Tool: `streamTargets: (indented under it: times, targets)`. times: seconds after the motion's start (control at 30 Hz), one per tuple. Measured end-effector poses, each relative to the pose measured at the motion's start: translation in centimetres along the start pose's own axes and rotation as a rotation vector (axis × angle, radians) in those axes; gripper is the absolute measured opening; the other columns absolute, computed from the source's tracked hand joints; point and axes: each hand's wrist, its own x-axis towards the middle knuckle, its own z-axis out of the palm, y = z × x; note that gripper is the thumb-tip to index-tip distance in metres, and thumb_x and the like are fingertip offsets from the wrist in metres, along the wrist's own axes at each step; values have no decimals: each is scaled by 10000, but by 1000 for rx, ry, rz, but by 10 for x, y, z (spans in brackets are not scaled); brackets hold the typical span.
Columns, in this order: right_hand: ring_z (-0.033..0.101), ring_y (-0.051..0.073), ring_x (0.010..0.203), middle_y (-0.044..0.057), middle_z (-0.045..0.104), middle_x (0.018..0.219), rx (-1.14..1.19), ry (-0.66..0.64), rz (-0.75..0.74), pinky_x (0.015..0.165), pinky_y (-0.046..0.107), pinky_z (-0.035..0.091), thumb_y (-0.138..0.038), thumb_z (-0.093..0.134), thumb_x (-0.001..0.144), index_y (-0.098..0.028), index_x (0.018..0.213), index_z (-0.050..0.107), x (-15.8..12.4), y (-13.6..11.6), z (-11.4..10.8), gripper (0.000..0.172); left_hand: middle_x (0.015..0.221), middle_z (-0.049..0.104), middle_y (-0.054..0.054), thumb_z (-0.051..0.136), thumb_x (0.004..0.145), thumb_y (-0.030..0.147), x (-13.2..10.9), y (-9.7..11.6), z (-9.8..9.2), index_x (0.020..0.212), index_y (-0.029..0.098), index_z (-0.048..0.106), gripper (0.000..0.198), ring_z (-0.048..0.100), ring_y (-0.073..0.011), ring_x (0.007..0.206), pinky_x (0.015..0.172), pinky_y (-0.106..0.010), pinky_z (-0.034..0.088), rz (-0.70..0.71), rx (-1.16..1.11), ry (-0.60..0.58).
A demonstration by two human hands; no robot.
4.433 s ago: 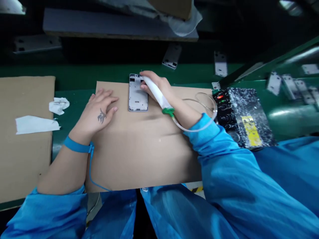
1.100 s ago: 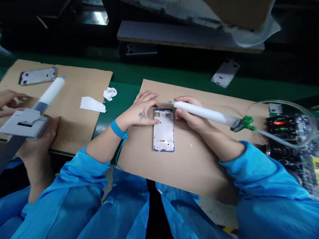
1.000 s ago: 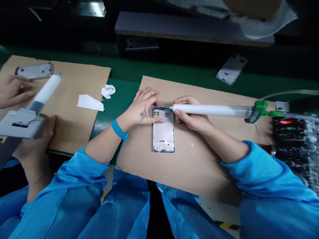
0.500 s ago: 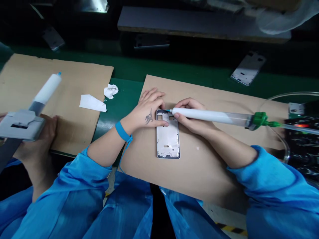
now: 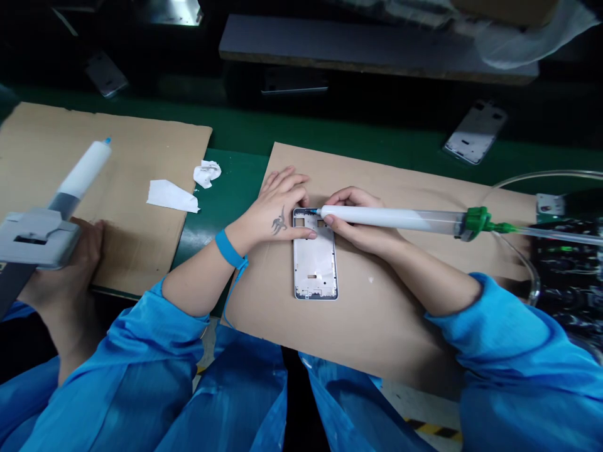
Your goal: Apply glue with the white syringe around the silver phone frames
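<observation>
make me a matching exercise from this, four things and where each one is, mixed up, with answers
1. phone frame
2. green-capped syringe
3. blue wrist strap
4. crumpled white paper

A. in the right hand
B. on a cardboard sheet, thumb of the left hand across it
C. at the edge of the neighbouring cardboard sheet
D. around the left wrist

Pairs: 1-B, 2-A, 3-D, 4-C

4 phone frames, 2 syringes, 2 cardboard sheets, 2 white scraps

No text, label, brand, number or sign can be read.
</observation>
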Motion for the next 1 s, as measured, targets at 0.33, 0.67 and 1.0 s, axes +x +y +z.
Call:
streamTargets:
  times: [0.33, 0.67, 1.0]
  targets:
    - [727, 209, 732, 63, 821, 905, -4, 13, 14, 656, 337, 577, -615, 963, 806, -254, 986, 763, 1, -1, 2, 450, 1774, 543, -181, 918, 799, 840, 2, 0, 1, 1109, 243, 699, 707, 245, -468, 1808, 1487, -698, 135, 2, 8, 2]
    - [717, 207, 720, 64, 827, 909, -17, -4, -5, 630, 335, 555, -625, 956, 821, -264, 961, 743, 0, -3, -1, 442, 1772, 541, -172, 928, 806, 824, 0, 0, 1, 1122, 244, 705, 698, 254, -465, 1805, 1489, -692, 152, 9, 13, 6]
    - [711, 226, 723, 76, 807, 901, -1, -42, 0, 618, 362, 554, -706, 954, 815, -268, 951, 721, 1, -4, -4, 514, 1779, 527, -189, 906, 820, 835, 1, 1, 1, 1095, 236, 688, 695, 237, -476, 1808, 1486, -698, 142, 15, 9, -5]
